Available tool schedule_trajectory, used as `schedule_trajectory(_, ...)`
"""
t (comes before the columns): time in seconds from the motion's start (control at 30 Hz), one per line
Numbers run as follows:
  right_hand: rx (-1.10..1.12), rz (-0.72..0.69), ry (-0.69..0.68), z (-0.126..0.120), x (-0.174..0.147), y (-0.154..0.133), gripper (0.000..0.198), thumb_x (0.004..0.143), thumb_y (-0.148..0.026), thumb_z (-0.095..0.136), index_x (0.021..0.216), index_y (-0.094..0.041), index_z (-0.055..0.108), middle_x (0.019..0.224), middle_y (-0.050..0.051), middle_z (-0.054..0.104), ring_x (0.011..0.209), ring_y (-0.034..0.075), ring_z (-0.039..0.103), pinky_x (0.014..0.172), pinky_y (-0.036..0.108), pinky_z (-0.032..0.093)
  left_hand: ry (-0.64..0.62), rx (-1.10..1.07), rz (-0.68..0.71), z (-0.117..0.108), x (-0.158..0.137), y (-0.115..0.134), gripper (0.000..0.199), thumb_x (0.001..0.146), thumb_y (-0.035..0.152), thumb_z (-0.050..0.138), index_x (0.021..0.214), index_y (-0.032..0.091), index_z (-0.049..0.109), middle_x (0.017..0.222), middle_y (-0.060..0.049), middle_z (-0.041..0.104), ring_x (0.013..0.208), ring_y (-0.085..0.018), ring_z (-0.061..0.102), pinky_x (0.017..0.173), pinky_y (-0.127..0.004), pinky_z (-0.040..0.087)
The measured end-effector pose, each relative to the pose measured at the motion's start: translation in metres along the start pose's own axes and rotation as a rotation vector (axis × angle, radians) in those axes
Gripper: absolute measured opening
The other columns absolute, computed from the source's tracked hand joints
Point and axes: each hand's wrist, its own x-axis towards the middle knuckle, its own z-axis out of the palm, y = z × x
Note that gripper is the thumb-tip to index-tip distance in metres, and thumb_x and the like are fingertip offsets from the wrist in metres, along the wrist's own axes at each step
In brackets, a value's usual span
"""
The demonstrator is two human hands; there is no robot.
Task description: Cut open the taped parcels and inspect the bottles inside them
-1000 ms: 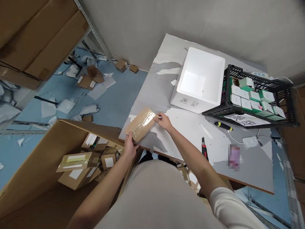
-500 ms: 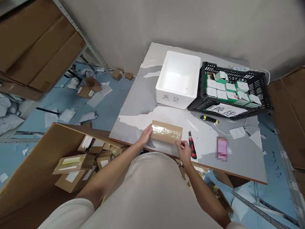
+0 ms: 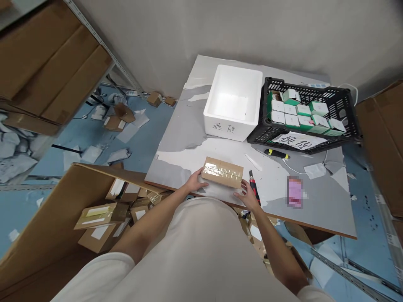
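Observation:
A small brown cardboard box (image 3: 223, 172), its top seam covered with shiny clear tape, lies near the front edge of the table. At its left end is my left hand (image 3: 195, 181), fingertips against the side and thumb stretched out below the box. My right hand (image 3: 248, 195) is at the right front corner, fingers spread, a fingertip at or touching the cardboard. Neither hand is closed round the box. Just beyond my right hand lies a red and black utility knife (image 3: 254, 187), partly covered by that hand.
Behind stand a white foam box (image 3: 231, 131) and a black crate (image 3: 315, 147) holding small green-and-white boxes. A black-and-yellow cutter (image 3: 277, 154) and a pixelated pink item (image 3: 295, 192) lie on the table (image 3: 176, 147). At left, a big carton (image 3: 40, 222) holds several parcels.
The taped box has tipped down and now shows its front side. My right hand has let go of its corner and spread its fingers; my left hand has loosened and opened its thumb.

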Motion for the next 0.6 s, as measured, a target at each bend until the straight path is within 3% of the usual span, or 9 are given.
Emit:
schedule_trajectory(0.07,-0.022,-0.002,-0.028,0.003,0.002,0.003,0.078,0.064,-0.040,0.072,0.133,-0.023,0.038,0.141,0.015,0.046,0.125,0.025,0.050,0.099,0.045,0.044,0.030,0.020,-0.050,0.001,0.002,-0.005,0.073,0.057,0.034,0.078,0.125,0.018,0.056,0.123,-0.011,0.063,0.116,-0.028,0.055,0.103,-0.044,0.040)
schedule_trajectory(0.27,0.039,-0.037,0.074,0.006,0.006,-0.009,0.047,0.080,-0.048,0.051,0.115,-0.017,0.052,0.117,0.015,0.064,0.103,0.024,0.062,0.089,0.041,0.049,0.080,0.108,-0.066,-0.002,0.000,-0.004,0.040,0.078,0.042,0.058,0.109,0.018,0.065,0.107,-0.008,0.069,0.100,-0.023,0.062,0.092,-0.036,0.047)
schedule_trajectory(0.47,-0.216,0.019,0.111,0.003,0.017,-0.016,0.047,0.085,-0.053,0.038,0.102,-0.016,0.061,0.102,0.012,0.068,0.092,0.025,0.063,0.085,0.040,0.048,0.128,0.232,-0.093,-0.005,0.007,0.002,0.038,0.084,0.048,0.047,0.078,0.018,0.070,0.086,-0.009,0.068,0.091,-0.026,0.060,0.092,-0.040,0.044)
schedule_trajectory(0.6,-0.174,0.044,0.094,0.009,0.022,-0.004,0.051,0.087,-0.052,0.033,0.111,-0.014,0.059,0.111,0.013,0.066,0.099,0.023,0.062,0.087,0.038,0.049,0.096,0.218,-0.106,-0.001,0.010,-0.007,0.036,0.085,0.045,0.046,0.083,0.018,0.070,0.089,-0.008,0.068,0.094,-0.025,0.060,0.092,-0.039,0.044)
